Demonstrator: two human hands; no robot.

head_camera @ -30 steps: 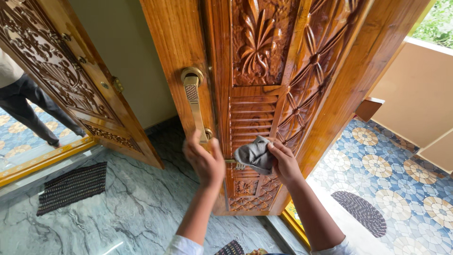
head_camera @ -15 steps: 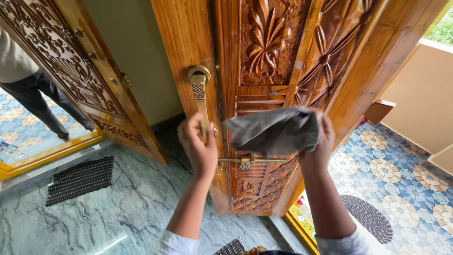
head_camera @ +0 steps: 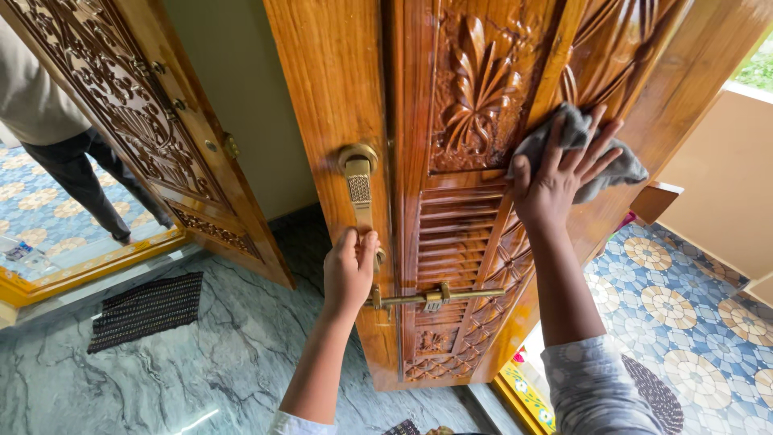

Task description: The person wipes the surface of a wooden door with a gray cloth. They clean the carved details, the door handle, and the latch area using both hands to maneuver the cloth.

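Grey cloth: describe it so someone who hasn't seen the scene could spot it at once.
Start at the carved wooden door in the middle of the view. Near its right edge, the right hand presses flat against the wood with its fingers spread. The grey cloth is the crumpled soft fabric under that palm, the only grey thing against brown wood.

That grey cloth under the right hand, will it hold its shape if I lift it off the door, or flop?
Probably flop: the grey cloth bunches in soft folds under the right hand and droops past the fingers. It looks thin, so likely light. On the glossy carved door it may slide easily unless pressed flat.
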